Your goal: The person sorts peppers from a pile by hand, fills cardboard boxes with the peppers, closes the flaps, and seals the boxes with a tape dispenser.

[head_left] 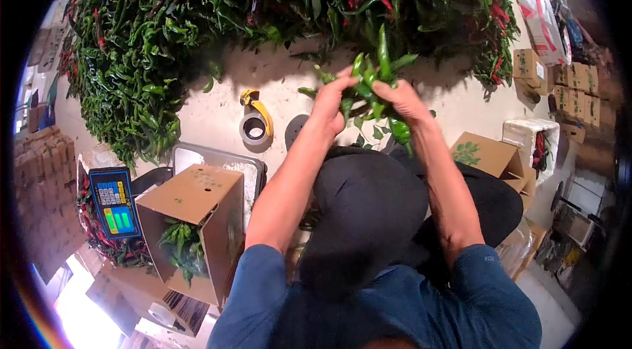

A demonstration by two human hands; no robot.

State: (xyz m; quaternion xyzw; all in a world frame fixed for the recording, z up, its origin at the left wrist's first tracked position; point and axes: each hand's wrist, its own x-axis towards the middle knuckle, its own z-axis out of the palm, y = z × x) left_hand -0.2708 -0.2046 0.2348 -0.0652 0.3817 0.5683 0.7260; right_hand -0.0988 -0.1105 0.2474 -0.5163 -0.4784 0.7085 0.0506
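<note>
In the head view, a bunch of green peppers (375, 86) is held between my two hands, above my knees. My left hand (334, 100) has its fingers closed on the bunch's left side. My right hand (403, 100) grips it from the right, thumb laid over the peppers. Some stems and leaves hang below the fingers. Beyond the hands rises a large heap of green peppers (316, 0) with some red ones among them.
A tape dispenser (255, 124) lies on the pale floor. At left, an open cardboard box (191, 198) holding green peppers stands on a scale beside its keypad display (115, 203). Right of my legs are another carton (486, 155) and a white foam box (526, 132).
</note>
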